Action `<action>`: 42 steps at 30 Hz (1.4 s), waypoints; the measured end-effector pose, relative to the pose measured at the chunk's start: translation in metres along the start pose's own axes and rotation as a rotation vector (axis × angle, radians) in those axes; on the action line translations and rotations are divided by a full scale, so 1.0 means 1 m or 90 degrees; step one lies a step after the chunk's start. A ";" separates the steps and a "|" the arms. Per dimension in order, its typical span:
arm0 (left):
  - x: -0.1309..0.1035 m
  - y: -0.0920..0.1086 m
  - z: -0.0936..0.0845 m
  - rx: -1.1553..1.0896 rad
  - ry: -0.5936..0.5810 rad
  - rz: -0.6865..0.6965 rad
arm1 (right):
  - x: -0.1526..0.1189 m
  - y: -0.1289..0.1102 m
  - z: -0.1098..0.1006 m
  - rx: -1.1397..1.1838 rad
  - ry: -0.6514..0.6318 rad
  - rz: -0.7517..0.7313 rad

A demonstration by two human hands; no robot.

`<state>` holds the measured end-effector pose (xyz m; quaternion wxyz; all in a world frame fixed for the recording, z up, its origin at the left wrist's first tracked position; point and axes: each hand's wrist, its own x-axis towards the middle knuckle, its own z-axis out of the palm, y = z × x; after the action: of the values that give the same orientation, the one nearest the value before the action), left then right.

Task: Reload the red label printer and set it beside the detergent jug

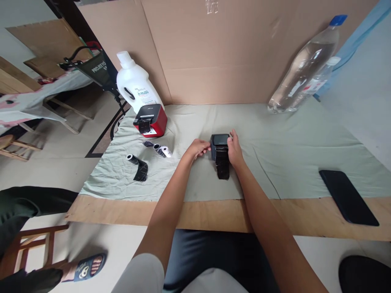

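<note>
A small dark label printer [220,139] sits on the cloth in front of me, with a strip of black labels [223,167] hanging out of its front toward me. My right hand [234,151] is wrapped round the printer's right side, thumb near the top front edge. On the other side, my left hand [198,148] has its fingers bent together, their tips against the printer's left edge. Exactly what those left fingertips grip is too small to make out.
At the left stand a red label printer [160,122] and a white detergent jug [139,83]. Label rolls [166,151] and another roll with a black strip [141,171] lie nearby. Right are a phone [348,197] and plastic bottles [305,69]. Cardboard [220,49] walls the back. Another person's foot [88,267] shows lower left.
</note>
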<state>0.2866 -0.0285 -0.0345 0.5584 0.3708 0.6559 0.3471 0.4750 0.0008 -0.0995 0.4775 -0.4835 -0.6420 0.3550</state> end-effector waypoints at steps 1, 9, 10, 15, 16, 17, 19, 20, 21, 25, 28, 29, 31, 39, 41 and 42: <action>0.000 0.000 0.000 0.003 -0.001 -0.001 | 0.000 0.001 0.000 0.002 0.000 -0.004; 0.001 0.004 -0.002 0.027 -0.009 -0.004 | 0.000 0.001 -0.002 0.006 -0.017 0.007; 0.000 0.005 -0.003 0.030 -0.011 -0.003 | 0.000 0.001 -0.002 0.009 -0.017 0.011; -0.011 0.018 -0.010 0.040 -0.005 0.026 | -0.001 -0.003 -0.001 0.042 -0.003 0.026; -0.014 0.021 -0.011 0.045 -0.010 0.032 | -0.001 -0.003 -0.001 0.049 -0.002 0.027; -0.017 0.024 -0.012 0.053 -0.019 0.037 | -0.001 -0.003 -0.001 0.055 -0.002 0.028; -0.021 0.029 -0.014 0.071 -0.039 0.043 | -0.002 -0.003 -0.002 0.062 -0.003 0.029; -0.023 0.031 -0.014 0.076 -0.044 0.046 | -0.002 -0.003 -0.002 0.062 -0.006 0.029; -0.024 0.032 -0.015 0.077 -0.045 0.052 | -0.003 -0.004 -0.002 0.061 -0.009 0.030; -0.023 0.033 -0.015 0.057 -0.045 0.059 | -0.003 -0.005 -0.002 0.050 -0.013 0.031; -0.022 0.032 -0.015 0.043 -0.042 0.062 | -0.003 -0.005 -0.002 0.037 -0.009 0.021; -0.021 0.032 -0.015 0.037 -0.040 0.065 | -0.003 -0.005 -0.002 0.030 -0.010 0.014; -0.021 0.030 -0.015 0.022 -0.038 0.074 | -0.003 -0.004 -0.002 0.018 -0.012 0.002; -0.010 0.019 -0.008 -0.031 -0.062 0.105 | -0.005 -0.013 -0.005 0.016 -0.030 -0.018; -0.009 0.016 -0.006 -0.038 -0.070 0.100 | -0.005 -0.015 -0.005 0.023 -0.030 -0.031; -0.009 0.016 -0.006 -0.039 -0.074 0.098 | -0.005 -0.015 -0.005 0.023 -0.029 -0.036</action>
<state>0.2835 -0.0293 -0.0158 0.5783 0.4227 0.5808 0.3868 0.4758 -0.0082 -0.0854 0.4809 -0.4487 -0.6596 0.3638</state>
